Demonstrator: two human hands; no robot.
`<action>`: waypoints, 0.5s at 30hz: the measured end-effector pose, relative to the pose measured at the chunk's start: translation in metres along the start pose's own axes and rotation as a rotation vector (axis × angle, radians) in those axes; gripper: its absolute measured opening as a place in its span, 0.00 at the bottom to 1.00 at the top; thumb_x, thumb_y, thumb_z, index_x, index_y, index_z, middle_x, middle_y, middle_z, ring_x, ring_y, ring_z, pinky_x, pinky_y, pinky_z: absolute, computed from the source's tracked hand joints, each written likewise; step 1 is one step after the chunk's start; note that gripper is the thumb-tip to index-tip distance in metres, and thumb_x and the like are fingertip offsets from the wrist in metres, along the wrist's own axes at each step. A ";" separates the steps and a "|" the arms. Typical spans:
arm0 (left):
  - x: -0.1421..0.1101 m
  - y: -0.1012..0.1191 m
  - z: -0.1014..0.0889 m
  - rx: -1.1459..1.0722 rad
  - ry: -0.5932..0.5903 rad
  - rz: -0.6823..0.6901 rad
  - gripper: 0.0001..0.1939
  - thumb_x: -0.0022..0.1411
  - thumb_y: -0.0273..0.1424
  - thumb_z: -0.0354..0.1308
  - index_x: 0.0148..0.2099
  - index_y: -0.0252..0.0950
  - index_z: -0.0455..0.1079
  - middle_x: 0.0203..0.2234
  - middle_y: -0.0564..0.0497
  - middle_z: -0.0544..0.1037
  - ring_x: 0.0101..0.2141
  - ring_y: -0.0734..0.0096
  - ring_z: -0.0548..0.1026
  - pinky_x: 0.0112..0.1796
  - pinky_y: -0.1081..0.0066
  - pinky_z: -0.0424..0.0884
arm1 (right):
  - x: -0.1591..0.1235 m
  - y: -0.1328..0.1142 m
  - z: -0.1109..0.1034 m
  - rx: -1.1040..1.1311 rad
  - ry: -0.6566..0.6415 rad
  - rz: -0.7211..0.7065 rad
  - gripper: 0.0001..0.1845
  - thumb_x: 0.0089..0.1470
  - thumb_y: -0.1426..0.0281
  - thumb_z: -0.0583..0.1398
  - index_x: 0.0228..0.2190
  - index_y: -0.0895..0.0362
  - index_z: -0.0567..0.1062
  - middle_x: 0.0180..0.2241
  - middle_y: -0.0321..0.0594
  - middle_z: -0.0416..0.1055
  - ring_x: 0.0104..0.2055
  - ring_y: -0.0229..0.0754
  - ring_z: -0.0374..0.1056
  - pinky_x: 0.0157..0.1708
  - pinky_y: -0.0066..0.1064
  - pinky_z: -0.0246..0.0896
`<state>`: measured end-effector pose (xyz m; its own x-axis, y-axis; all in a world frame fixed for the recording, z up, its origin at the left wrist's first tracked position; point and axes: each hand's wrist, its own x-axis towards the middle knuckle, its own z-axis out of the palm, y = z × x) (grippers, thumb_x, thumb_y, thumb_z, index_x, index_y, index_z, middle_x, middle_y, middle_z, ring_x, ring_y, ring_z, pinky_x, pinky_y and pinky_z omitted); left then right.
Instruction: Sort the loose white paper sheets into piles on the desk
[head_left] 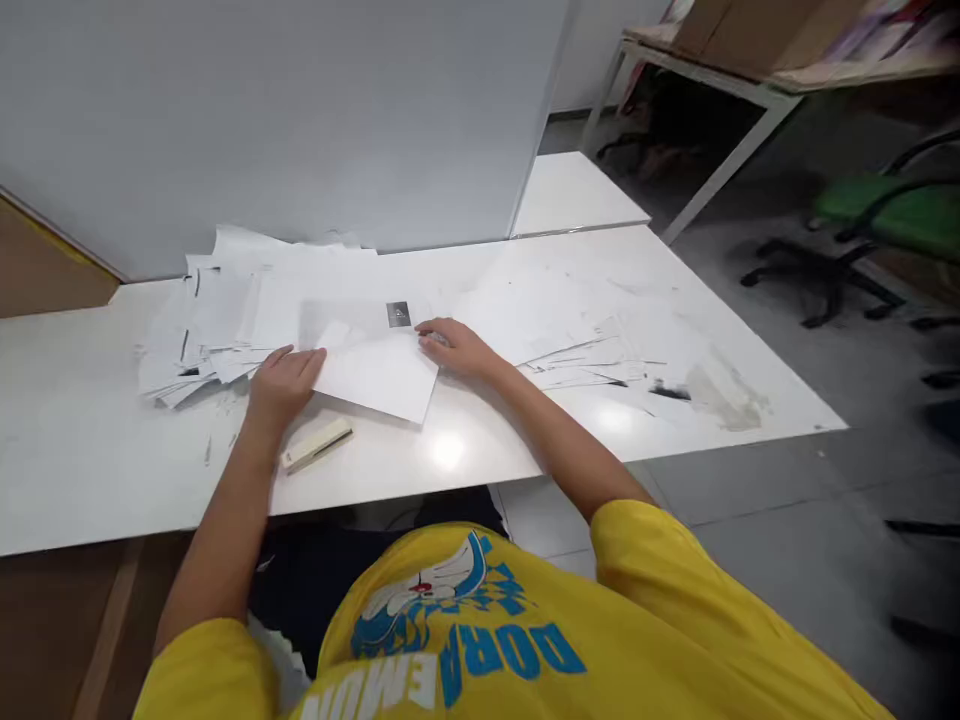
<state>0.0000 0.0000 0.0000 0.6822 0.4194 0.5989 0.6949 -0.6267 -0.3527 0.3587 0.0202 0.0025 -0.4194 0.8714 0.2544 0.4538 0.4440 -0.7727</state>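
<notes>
A white sheet of paper [379, 375] lies in front of me on the white table, its near corner raised a little. My left hand [286, 388] is closed on its left edge, thumb on top. At the sheet's upper right, my right hand [456, 350] has its fingers bent onto the edge. Just beyond those fingers shows a dark printed square [398, 315] on another pale sheet. A cream, bar-shaped object [316, 446] rests on the table close to my left wrist; its kind is unclear.
Loose, uneven paper piles [217, 320] lie at the left against a grey panel [285, 120]. More sheets [577, 350] are spread to the right on the white table [750, 375]. Beyond stand another table with a cardboard box [750, 35] and a green chair [885, 210].
</notes>
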 end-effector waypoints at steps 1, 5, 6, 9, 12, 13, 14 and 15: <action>-0.002 -0.001 0.000 0.018 0.002 -0.067 0.19 0.63 0.23 0.52 0.54 0.37 0.74 0.41 0.41 0.84 0.40 0.57 0.83 0.50 0.57 0.75 | 0.002 0.000 -0.001 0.002 0.102 0.082 0.20 0.63 0.59 0.56 0.49 0.56 0.76 0.51 0.50 0.76 0.55 0.53 0.70 0.60 0.47 0.62; -0.007 -0.003 0.000 0.028 0.030 -0.283 0.21 0.66 0.30 0.54 0.60 0.38 0.72 0.37 0.41 0.83 0.38 0.57 0.82 0.52 0.54 0.74 | 0.005 -0.007 -0.004 0.321 0.144 0.397 0.25 0.65 0.51 0.53 0.51 0.56 0.73 0.46 0.49 0.77 0.44 0.49 0.74 0.51 0.46 0.71; -0.007 -0.003 0.000 0.013 0.039 -0.320 0.22 0.67 0.31 0.54 0.62 0.37 0.70 0.34 0.42 0.82 0.37 0.57 0.82 0.52 0.53 0.74 | 0.003 -0.013 -0.004 0.485 0.051 0.466 0.27 0.65 0.48 0.53 0.50 0.56 0.73 0.44 0.49 0.78 0.41 0.48 0.75 0.48 0.44 0.73; -0.004 0.003 0.000 -0.009 0.020 -0.312 0.24 0.66 0.29 0.53 0.64 0.36 0.69 0.31 0.44 0.81 0.34 0.60 0.81 0.53 0.53 0.74 | -0.004 -0.034 0.001 0.906 -0.176 0.484 0.26 0.65 0.47 0.54 0.47 0.55 0.74 0.40 0.46 0.79 0.40 0.47 0.76 0.43 0.40 0.76; 0.002 0.009 -0.005 0.033 -0.063 -0.180 0.26 0.61 0.22 0.52 0.60 0.38 0.71 0.33 0.46 0.82 0.34 0.61 0.81 0.52 0.54 0.75 | -0.009 -0.050 0.009 1.023 -0.080 0.506 0.13 0.66 0.59 0.58 0.44 0.54 0.75 0.41 0.44 0.80 0.43 0.46 0.76 0.47 0.38 0.75; 0.004 0.010 -0.007 0.032 -0.098 -0.140 0.27 0.59 0.21 0.52 0.59 0.38 0.71 0.33 0.46 0.82 0.34 0.61 0.81 0.52 0.54 0.75 | -0.009 -0.052 0.012 1.023 -0.029 0.553 0.09 0.65 0.64 0.59 0.43 0.55 0.75 0.41 0.44 0.80 0.43 0.45 0.76 0.49 0.38 0.74; 0.005 0.011 -0.009 0.020 -0.132 -0.109 0.27 0.57 0.21 0.52 0.59 0.38 0.72 0.34 0.46 0.82 0.35 0.61 0.81 0.52 0.54 0.75 | -0.009 -0.054 0.014 1.018 0.007 0.602 0.06 0.64 0.69 0.60 0.42 0.55 0.75 0.41 0.44 0.80 0.43 0.44 0.76 0.50 0.38 0.74; 0.006 0.011 -0.011 0.000 -0.162 -0.088 0.27 0.57 0.21 0.52 0.59 0.37 0.72 0.35 0.45 0.83 0.36 0.60 0.82 0.53 0.54 0.74 | -0.008 -0.053 0.015 1.013 0.035 0.646 0.05 0.63 0.72 0.60 0.41 0.56 0.75 0.40 0.44 0.80 0.43 0.44 0.76 0.52 0.39 0.73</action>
<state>0.0097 -0.0117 0.0077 0.6462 0.5734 0.5036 0.7538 -0.5827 -0.3038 0.3263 -0.0140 0.0329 -0.3139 0.8845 -0.3451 -0.2584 -0.4294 -0.8654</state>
